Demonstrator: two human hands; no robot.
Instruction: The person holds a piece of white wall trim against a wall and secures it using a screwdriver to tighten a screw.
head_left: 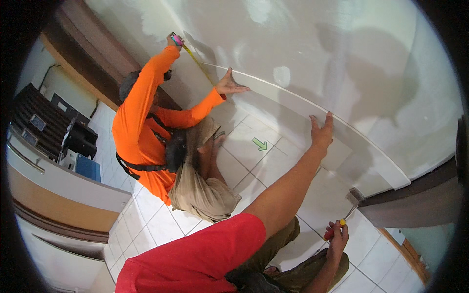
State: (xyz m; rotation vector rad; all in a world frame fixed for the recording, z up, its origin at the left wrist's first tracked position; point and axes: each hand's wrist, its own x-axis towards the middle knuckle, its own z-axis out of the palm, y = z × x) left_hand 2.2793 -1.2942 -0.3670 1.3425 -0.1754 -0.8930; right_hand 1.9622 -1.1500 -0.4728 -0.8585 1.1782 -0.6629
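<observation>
My left hand (322, 133) reaches out from a red sleeve (195, 244) to the long white skirting board (288, 110) at the foot of the wall. Its thumb and fingers are spread against the board, near the top edge, and hold nothing. At the lower right, my right hand (337, 244) is closed around the red and yellow handle of a screwdriver (342, 222). The shaft points up toward the base of the dark door frame (355, 195). Whether the tip touches the frame, I cannot tell.
At the left, a co-worker in an orange shirt (146, 132) sits on the tiled floor (244, 144), holding a pink tape measure (177, 39) with its yellow blade (195, 59) drawn out; their other hand (231, 84) presses the board. A green arrow (259, 143) marks the floor.
</observation>
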